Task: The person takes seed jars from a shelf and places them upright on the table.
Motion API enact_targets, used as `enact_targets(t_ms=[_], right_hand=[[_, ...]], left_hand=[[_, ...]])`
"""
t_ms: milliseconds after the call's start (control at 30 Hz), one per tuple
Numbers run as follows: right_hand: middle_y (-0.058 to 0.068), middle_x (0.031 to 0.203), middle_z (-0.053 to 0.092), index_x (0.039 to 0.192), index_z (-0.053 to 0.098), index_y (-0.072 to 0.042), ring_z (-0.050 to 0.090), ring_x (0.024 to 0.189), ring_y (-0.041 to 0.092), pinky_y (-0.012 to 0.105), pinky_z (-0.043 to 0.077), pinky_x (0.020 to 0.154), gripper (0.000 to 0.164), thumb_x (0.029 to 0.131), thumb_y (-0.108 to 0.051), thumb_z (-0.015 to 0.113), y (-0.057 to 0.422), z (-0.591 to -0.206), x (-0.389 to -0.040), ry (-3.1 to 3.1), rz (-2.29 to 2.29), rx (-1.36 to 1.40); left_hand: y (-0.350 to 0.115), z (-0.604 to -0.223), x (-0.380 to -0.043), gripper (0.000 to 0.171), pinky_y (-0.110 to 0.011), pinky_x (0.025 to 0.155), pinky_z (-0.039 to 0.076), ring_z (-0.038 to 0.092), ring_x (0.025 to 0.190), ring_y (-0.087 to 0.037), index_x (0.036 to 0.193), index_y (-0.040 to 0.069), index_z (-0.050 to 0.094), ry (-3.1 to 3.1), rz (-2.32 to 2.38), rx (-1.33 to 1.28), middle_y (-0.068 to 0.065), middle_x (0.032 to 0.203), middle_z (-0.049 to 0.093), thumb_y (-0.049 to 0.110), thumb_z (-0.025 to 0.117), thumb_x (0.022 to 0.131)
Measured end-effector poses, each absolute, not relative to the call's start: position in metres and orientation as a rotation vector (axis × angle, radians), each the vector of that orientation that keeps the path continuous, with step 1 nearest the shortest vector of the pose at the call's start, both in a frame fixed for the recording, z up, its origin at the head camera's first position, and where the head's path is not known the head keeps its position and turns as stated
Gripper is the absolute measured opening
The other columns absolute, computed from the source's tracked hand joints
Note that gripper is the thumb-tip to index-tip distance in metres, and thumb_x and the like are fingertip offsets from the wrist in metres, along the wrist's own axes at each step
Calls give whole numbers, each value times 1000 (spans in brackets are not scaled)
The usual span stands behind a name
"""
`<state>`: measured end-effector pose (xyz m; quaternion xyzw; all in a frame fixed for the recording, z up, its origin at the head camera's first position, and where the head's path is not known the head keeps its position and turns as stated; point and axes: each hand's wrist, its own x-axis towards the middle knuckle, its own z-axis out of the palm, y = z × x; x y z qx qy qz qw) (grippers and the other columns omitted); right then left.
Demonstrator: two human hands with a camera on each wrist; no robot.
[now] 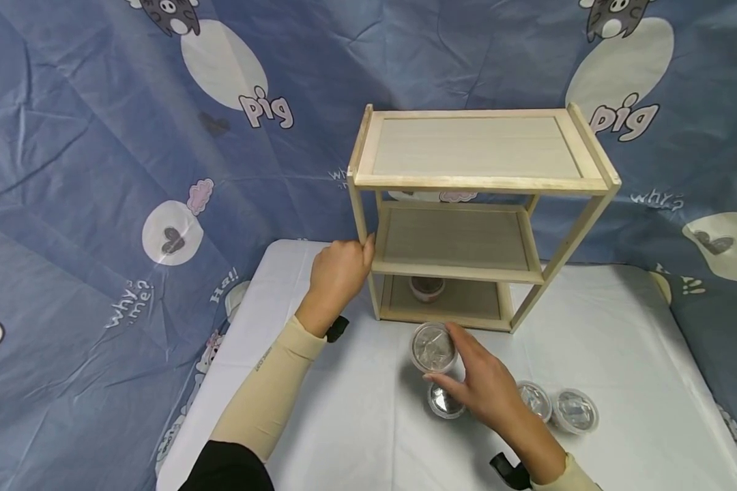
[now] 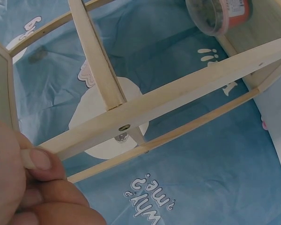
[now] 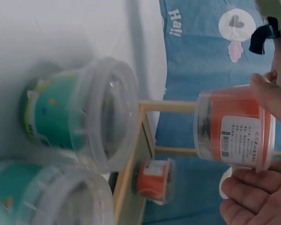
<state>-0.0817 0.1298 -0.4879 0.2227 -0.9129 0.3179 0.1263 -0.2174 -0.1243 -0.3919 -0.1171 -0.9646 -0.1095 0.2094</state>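
Note:
My left hand grips the left front post of a wooden three-tier shelf; in the left wrist view the fingers curl at that post. In front of the shelf, my right hand holds a clear plastic tub with a red label, raised off the table. The right wrist view shows the label, with the thumb on one side of the tub and fingers on the other. A similar red-labelled tub stands on the bottom tier, at its left part in the head view.
Below the held tub, another lidded tub stands on the white-covered table. Two more tubs sit side by side right of my right hand. Green-labelled tubs show close in the right wrist view. Blue printed cloth hangs behind.

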Motion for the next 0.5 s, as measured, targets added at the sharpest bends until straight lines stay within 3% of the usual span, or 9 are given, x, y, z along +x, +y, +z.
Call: enact_targets(t_ms=[500], right_hand=[[6, 141, 50, 148, 38, -14, 51, 126, 22, 41, 46, 95, 91, 76, -53, 77, 120, -507, -66, -2686, 915, 772]], left_hand=[[-124, -392, -217, 64, -37, 34, 36, 45, 37, -20, 45, 16, 42, -2681, -332, -326, -2, 43, 41, 36, 33, 105]])
